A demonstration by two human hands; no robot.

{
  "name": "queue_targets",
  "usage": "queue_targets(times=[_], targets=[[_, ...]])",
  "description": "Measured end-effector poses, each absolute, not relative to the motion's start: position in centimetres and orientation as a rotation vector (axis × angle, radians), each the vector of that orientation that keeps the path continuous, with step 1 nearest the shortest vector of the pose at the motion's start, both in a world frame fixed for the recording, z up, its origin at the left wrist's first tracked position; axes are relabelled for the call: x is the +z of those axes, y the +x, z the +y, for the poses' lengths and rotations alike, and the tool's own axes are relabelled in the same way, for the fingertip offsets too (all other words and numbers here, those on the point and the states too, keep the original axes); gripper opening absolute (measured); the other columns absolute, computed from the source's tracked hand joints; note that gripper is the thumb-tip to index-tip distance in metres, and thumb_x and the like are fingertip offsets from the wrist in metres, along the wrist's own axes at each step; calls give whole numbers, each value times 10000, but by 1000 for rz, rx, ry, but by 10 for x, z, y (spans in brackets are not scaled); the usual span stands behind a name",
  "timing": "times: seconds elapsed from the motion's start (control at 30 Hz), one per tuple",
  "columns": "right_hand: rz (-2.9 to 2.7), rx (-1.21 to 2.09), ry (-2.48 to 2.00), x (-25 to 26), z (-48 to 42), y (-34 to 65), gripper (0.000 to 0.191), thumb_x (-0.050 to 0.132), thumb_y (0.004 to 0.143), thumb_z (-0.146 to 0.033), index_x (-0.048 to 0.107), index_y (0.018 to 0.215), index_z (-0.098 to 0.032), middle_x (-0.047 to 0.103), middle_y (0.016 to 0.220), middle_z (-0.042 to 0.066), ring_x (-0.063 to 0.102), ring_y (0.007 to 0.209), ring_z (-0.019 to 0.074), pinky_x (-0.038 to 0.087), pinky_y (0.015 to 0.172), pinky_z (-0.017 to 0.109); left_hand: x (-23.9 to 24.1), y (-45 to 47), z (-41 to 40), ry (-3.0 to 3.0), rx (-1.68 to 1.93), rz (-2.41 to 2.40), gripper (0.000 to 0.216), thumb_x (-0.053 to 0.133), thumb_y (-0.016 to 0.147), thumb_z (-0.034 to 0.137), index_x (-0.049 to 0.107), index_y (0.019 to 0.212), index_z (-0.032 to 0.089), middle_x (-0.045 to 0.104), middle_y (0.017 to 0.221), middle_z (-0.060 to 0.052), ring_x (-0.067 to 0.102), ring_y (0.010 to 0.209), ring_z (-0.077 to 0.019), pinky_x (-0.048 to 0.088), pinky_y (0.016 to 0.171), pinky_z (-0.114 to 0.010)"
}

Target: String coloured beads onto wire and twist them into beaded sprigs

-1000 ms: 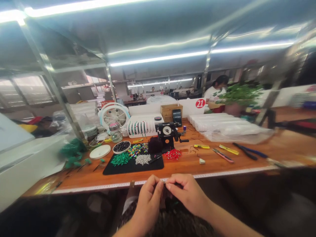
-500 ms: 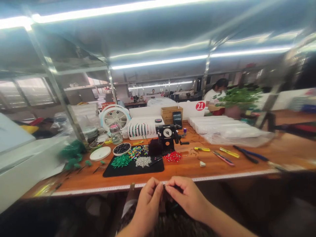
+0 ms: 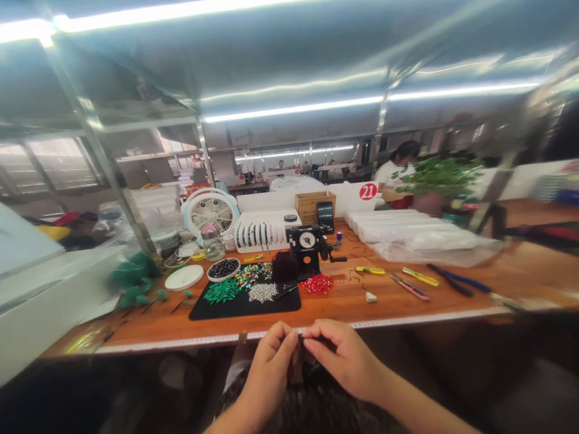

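A tiny piece (image 3: 300, 335), mostly covered by fingertips, is pinched between the left hand (image 3: 274, 355) and the right hand (image 3: 346, 355), apparently just in front of the near edge of the bench (image 3: 335, 307); its shape and colour are too small to tell

Bench (image 3: 339, 304): orange-brown; edge strip (image 3: 181, 343) white, finely ticked. Mat (image 3: 242, 310): plain black. Stick heap (image 3: 221, 291): green. Bead heap (image 3: 263, 293): silver-grey. Mixed heap (image 3: 246, 276): multicoloured, yellow and blue showing. Red heap (image 3: 317, 284): flecked white. Pliers (image 3: 449, 279): one grip black, other blue. Number disc (image 3: 368, 191): red, white digits. Fan (image 3: 210, 215): white, pale-blue rim. Held item (image 3: 300, 338): too small for colour.
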State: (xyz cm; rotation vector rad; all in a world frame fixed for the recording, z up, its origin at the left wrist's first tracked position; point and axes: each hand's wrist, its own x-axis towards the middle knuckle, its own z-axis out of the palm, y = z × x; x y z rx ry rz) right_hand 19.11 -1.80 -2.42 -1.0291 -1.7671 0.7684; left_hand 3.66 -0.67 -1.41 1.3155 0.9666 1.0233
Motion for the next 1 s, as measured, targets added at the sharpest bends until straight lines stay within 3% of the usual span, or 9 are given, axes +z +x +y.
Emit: queue_targets(times=[0.27, 0.57, 1.0], targets=[[-1752, 812, -1021, -29, -16, 190, 225, 473, 858, -244, 575, 681, -151, 575, 649, 4, 514, 626, 126, 395, 613, 229, -19, 38, -6, 1322, 1007, 946, 356, 567, 762, 462, 417, 587, 190, 399, 466, 71, 355, 416, -74, 288, 433, -196], [-1508, 1118, -994, -24, -13, 191, 218, 585, 769, -273, 666, 627, -129, 628, 604, 27, 550, 599, 150, 408, 592, 250, -22, 37, -9, 1710, 1085, 1112, 293, 476, 850, 378, 442, 630, 187, 403, 552, 51, 352, 521, -99, 297, 493, -209], [-1546, 1096, -987, -23, -13, 196, 188, 573, 802, -291, 652, 745, -130, 639, 701, 22, 534, 661, 134, 414, 630, 235, -19, 36, -9, 1710, 1047, 1119, 306, 445, 856, 398, 414, 629, 196, 387, 548, 55, 359, 519, -105, 305, 499, -214]])
